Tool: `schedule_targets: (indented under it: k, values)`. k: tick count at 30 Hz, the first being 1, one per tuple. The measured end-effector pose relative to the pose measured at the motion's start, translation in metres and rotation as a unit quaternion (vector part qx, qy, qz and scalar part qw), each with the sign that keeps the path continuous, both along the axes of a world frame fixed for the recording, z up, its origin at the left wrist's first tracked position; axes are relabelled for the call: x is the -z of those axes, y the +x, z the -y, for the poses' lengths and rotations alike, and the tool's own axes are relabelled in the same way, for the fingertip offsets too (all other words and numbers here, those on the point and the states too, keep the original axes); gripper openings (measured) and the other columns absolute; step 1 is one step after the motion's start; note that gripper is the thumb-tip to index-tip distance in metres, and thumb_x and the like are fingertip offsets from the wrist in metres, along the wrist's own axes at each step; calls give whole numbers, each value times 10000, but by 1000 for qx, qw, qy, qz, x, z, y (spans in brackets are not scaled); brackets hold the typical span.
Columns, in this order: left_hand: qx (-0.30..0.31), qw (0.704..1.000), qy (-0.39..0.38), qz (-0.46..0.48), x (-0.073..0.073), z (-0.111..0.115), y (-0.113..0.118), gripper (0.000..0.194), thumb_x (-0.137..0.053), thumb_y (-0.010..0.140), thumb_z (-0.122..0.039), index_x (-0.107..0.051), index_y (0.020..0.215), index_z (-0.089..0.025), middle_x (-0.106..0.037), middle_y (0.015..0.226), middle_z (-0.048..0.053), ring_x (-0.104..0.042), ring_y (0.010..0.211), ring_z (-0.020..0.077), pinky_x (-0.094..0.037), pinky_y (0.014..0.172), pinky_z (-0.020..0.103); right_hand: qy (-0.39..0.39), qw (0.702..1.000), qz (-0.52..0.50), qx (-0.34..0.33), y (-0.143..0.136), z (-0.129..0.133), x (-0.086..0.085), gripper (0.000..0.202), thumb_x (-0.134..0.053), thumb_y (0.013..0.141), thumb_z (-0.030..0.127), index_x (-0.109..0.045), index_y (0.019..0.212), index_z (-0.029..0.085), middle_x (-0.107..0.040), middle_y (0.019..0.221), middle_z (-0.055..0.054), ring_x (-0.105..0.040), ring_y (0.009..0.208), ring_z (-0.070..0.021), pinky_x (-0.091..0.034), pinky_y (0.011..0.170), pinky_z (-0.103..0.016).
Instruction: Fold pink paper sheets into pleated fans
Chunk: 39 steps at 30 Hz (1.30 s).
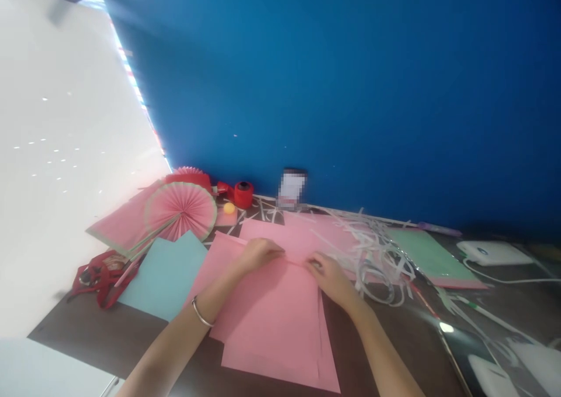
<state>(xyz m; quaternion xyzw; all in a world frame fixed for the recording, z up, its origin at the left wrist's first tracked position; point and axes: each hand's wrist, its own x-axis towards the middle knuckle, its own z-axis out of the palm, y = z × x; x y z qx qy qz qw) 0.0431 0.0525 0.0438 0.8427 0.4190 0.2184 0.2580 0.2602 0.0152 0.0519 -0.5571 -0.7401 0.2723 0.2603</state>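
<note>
**Two hands at the edge of a pink sheet**

Two bare hands meet over a stack of pink sheets (272,321) at the middle of the table (109,330); several overlap, the exact number hidden. The left hand (258,255), with one bracelet (200,316) at the wrist, has its fingers drawn together at the top sheet's upper edge; whether they pinch or press cannot be told. The right hand (331,277), just beside it, has curled fingers, thumb and forefinger nearly meeting on the same edge. To the left lie blue sheets (162,280), at least two, and one round pleated fan (197,210). Behind: one yellow ball (229,208). To the right: uncounted white strips (381,251) in one tangle, one green sheet (432,251) and one white device (495,252) with a cable.
</note>
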Motion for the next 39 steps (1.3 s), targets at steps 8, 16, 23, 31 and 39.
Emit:
schedule_targets:
  k: [8,16,23,31,39]
  values:
    - [-5,998,-30,60,-20,12,0,224,-477,802,-223,-690,802,-154,-686,862,54,-596,790,180,-436,739,257,42,986,-80,137,0,3,37,302,-511,759,477,-590,818,192,-665,836,-81,-594,731,-202,-459,694,-326]
    - [-2,999,-13,49,-2,3,4,270,-427,832,-220,-688,783,-173,-680,843,32,-586,754,161,-405,719,242,50,987,-109,105,8,8,46,267,-544,761,455,-545,821,195,-606,802,-39,-549,687,-160,-446,638,-271]
    - [15,998,-10,58,8,0,3,247,-483,836,-293,-699,841,-173,-681,851,47,-589,747,156,-407,702,236,27,981,-154,110,5,10,37,264,-533,765,447,-520,692,194,-560,689,-11,-529,677,-157,-438,633,-265]
    - [13,998,-29,50,-2,3,4,224,-508,804,-263,-706,823,-161,-684,828,56,-592,732,166,-417,684,245,23,966,-185,178,-4,12,34,264,-539,737,440,-496,632,201,-564,653,-14,-525,670,-172,-436,660,-298]
    - [-4,998,-35,46,-4,4,5,243,-467,799,-217,-701,820,-159,-692,889,52,-605,786,184,-423,742,266,56,959,-171,219,-11,14,34,263,-559,722,443,-481,627,211,-544,599,1,-513,606,-157,-439,613,-289]
